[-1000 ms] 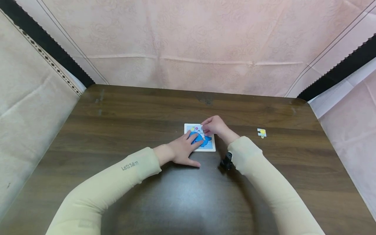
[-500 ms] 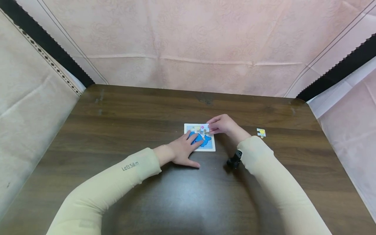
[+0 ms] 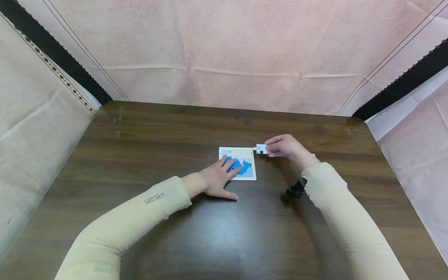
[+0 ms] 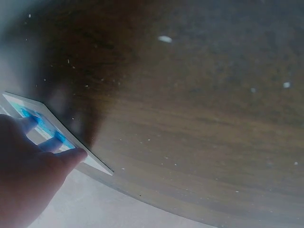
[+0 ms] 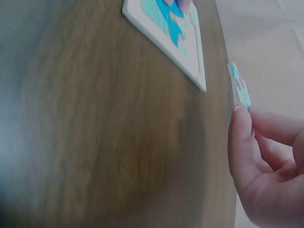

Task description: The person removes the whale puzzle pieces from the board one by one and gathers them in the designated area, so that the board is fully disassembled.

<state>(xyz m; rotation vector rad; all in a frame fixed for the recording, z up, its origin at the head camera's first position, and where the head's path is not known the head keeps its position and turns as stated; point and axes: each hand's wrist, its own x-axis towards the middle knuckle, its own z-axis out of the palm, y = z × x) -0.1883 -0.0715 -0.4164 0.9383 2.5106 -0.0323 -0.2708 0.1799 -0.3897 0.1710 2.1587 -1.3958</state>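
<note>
A white-framed jigsaw puzzle board with a blue whale picture lies on the table. My left hand rests on its left part with fingers spread, covering some of the whale. In the left wrist view, the fingers of that hand lie across the board. To the right of the board, my right hand pinches a puzzle piece, pale blue with a pink mark. The right wrist view shows the piece held by its edge between thumb and fingertips, raised off the table. The board's upper strip looks pale, without picture.
Another puzzle piece lies on the brown wooden table, mostly hidden behind my right wrist. A black device is strapped at the right wrist. Pale cloth hangs beyond the table's far edge.
My right hand has moved right, away from the board, bringing a puzzle piece out from its upper part. The left hand stays in place.
</note>
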